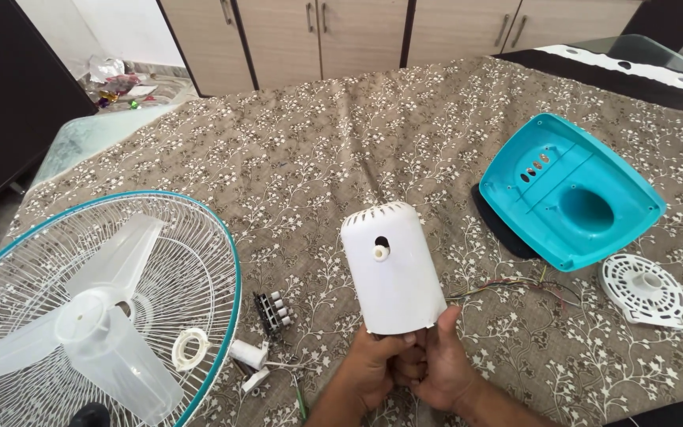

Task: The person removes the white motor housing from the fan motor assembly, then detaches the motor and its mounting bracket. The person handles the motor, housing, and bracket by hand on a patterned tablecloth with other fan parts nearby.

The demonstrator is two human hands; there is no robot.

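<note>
Presently both hands meet at the lower middle of the view, below the white motor housing (393, 267), which serves as landmark. The left hand (373, 372) curls closed around the housing's bottom edge, fingers tucked under it. The right hand (439, 365) clasps the same edge from the other side, its thumb raised flat against the shell. The housing stands tilted, domed and vented top pointing away, a small white knob set in a hole on its near face.

Left of the housing, the largest item is the round wire fan guard (57, 261) with teal rim, lying flat; the translucent blade assembly (92, 324) rests inside it. Right of and beyond the housing lies the teal fan base cover (571, 194), hollow side up, over a dark plate. Right of the housing and below the cover lies a white round slotted disc (643, 289). Thin coloured wires (515, 286) trail between housing and disc. Just left of the housing sits a black switch block (273, 310), with small white parts (248, 354) beside it.

All rests on a brown floral tablecloth (318, 142) over a glass table; beige cupboard doors (318, 32) stand behind.
</note>
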